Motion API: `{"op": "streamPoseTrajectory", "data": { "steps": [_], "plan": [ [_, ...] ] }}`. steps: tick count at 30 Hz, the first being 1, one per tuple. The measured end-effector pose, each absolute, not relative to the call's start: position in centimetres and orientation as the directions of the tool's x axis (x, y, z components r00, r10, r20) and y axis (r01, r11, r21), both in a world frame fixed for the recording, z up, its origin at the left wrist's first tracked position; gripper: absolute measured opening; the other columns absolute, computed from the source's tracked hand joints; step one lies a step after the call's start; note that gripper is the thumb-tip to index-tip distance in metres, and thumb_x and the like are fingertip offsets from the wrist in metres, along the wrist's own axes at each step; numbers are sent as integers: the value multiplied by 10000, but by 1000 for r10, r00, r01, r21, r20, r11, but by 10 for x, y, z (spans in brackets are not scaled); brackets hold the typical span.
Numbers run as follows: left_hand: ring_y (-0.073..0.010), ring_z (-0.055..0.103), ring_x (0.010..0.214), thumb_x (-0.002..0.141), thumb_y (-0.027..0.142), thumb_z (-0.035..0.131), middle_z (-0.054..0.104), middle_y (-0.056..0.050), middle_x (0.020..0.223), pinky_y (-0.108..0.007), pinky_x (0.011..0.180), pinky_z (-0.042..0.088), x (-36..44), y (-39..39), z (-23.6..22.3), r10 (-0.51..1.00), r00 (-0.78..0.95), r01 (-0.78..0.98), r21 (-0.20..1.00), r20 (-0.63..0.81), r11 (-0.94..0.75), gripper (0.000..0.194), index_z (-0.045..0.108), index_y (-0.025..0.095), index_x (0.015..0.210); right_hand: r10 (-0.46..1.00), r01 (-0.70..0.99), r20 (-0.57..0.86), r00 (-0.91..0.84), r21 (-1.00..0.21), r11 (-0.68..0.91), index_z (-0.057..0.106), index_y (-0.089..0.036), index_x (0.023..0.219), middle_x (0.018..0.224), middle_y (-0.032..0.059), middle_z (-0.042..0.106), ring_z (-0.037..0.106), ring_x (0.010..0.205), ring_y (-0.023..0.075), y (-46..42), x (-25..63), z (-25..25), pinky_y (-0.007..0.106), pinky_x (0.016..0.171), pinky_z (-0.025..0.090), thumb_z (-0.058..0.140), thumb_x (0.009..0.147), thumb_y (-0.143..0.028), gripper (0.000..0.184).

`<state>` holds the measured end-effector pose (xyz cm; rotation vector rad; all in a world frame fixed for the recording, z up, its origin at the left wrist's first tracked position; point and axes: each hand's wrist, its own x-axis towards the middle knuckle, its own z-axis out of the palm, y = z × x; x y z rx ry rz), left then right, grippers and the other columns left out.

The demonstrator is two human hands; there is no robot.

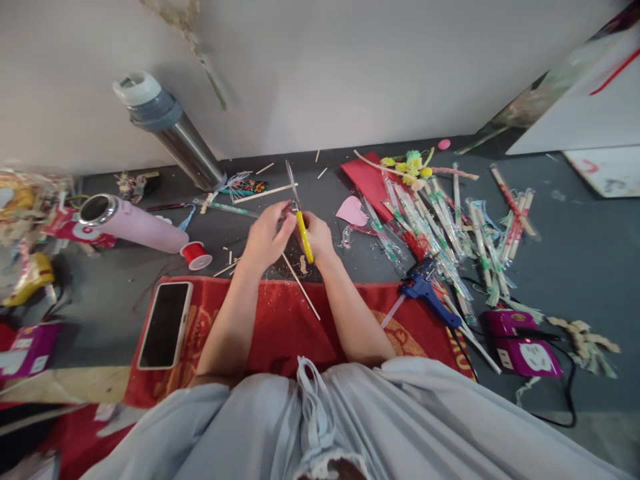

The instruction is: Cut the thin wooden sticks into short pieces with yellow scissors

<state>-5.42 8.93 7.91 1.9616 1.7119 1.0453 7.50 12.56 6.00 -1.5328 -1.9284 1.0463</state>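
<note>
My right hand point(319, 237) is closed on a pair of scissors with yellow handles point(305, 239). Their metal blades point(293, 181) point away from me toward the wall. Just left of the scissors, my left hand point(270, 239) has its thumb and fingers drawn together; what lies between the fingertips is too small to make out. A thin wooden stick point(301, 287) runs from below the left hand toward me, over the edge of a red towel point(285, 313). Whether the left hand grips this stick, I cannot tell. Small wood scraps point(303, 264) lie beneath my hands.
A steel flask point(183, 137), a pink bottle point(137, 223), a red ribbon spool point(196, 255) and a phone point(165, 325) are at left. At right lie many wrapped sticks point(425, 213), a blue glue gun point(430, 293), a pink paper heart point(353, 211) and a purple power box point(523, 343) with cables.
</note>
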Motion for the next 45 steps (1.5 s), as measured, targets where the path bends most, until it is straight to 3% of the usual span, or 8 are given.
{"op": "streamPoseTrajectory", "data": {
  "steps": [2, 3, 7, 12, 17, 22, 34, 45],
  "plan": [
    [-216, 645, 873, 944, 455, 396, 679, -90, 908, -414, 890, 500, -55, 83, 97, 922, -137, 816, 569, 361, -102, 377, 651, 178, 962, 960, 654, -102, -260, -750, 97, 605, -195, 931, 890, 102, 712, 676, 864, 256, 124, 74, 61, 296, 726, 445, 377, 893, -674, 531],
    [-216, 637, 874, 942, 405, 414, 667, -83, 886, -413, 893, 491, -55, 81, 102, 883, -175, 845, 527, 436, -93, 325, 652, 184, 935, 962, 667, -95, -258, -737, 106, 598, -195, 917, 874, 103, 709, 677, 855, 259, 124, 73, 62, 297, 723, 444, 386, 886, -682, 532],
    [-257, 556, 1122, 930, 313, 445, 626, -104, 1104, -458, 1030, 393, -63, 81, 102, 744, -161, 898, 409, 649, -163, 243, 630, 217, 1055, 953, 688, -67, -296, -707, 164, 584, -197, 883, 856, 105, 704, 676, 827, 263, 121, 71, 65, 296, 695, 432, 408, 872, -692, 525],
    [-232, 611, 930, 968, 354, 363, 660, -87, 903, -371, 860, 444, -76, 89, 86, 842, -115, 938, 338, 527, -84, 316, 642, 207, 984, 909, 692, -49, -414, -666, 279, 606, -191, 898, 874, 115, 711, 665, 785, 250, 120, 72, 66, 285, 662, 403, 422, 871, -676, 520],
    [-215, 612, 816, 960, 356, 377, 640, -75, 811, -318, 713, 404, -78, 89, 81, 852, -145, 959, 285, 502, -4, 325, 659, 200, 920, 886, 684, -21, -464, -643, 343, 612, -185, 885, 831, 98, 707, 652, 741, 227, 120, 76, 65, 270, 618, 351, 396, 879, -670, 531],
    [-201, 594, 776, 952, 384, 402, 621, -67, 787, -308, 689, 371, -81, 89, 80, 855, -158, 948, 317, 494, -9, 319, 664, 208, 908, 869, 671, 0, -494, -635, 381, 607, -183, 867, 813, 86, 704, 646, 723, 217, 121, 79, 64, 264, 594, 321, 396, 884, -662, 523],
    [-182, 611, 744, 939, 362, 415, 656, -55, 764, -289, 650, 388, -89, 91, 76, 826, -103, 939, 327, 555, -103, 298, 648, 217, 823, 869, 650, -10, -494, -668, 362, 607, -176, 912, 834, 76, 695, 635, 747, 205, 119, 78, 66, 268, 642, 373, 457, 871, -629, 479],
    [-193, 630, 805, 934, 386, 379, 633, -62, 768, -314, 735, 461, -95, 92, 79, 897, -57, 875, 454, 438, -167, 366, 561, 202, 676, 870, 551, 157, -468, -718, 426, 535, -151, 1065, 1050, 137, 646, 607, 958, 241, 121, 78, 56, 343, 847, 447, 522, 831, -655, 556]
  ]
}}
